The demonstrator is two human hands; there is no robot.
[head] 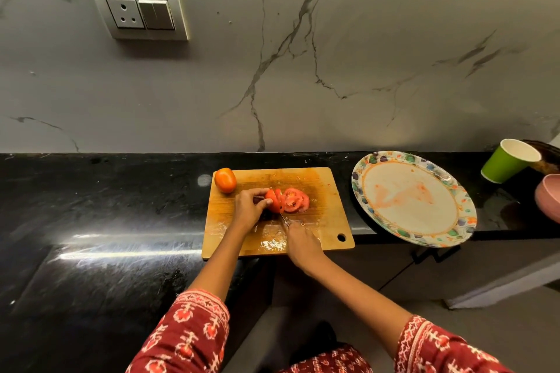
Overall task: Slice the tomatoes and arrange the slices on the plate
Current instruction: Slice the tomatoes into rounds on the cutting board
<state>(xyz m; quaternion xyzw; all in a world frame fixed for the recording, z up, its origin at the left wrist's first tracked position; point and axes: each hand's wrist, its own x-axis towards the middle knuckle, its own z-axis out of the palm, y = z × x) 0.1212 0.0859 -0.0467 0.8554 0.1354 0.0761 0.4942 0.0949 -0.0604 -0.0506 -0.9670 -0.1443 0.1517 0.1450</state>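
Observation:
On the wooden cutting board (327,191) lies a red tomato (274,201) that is partly cut. Several slices (297,200) lean to its right. My left hand (250,206) grips the uncut end of that tomato. My right hand (301,241) is closed on a knife (284,219), whose thin blade sits in the tomato. A whole orange-red tomato (225,180) rests at the board's far left corner. The flower-rimmed plate (378,166) stands to the right of the board, smeared with juice and holding no slices.
The black stone counter (106,206) runs left and behind. The plate hangs over the counter's front edge. At the far right stand a green paper cup (506,163) and a pink bowl (548,200). A marble wall with a power socket (139,12) rises behind.

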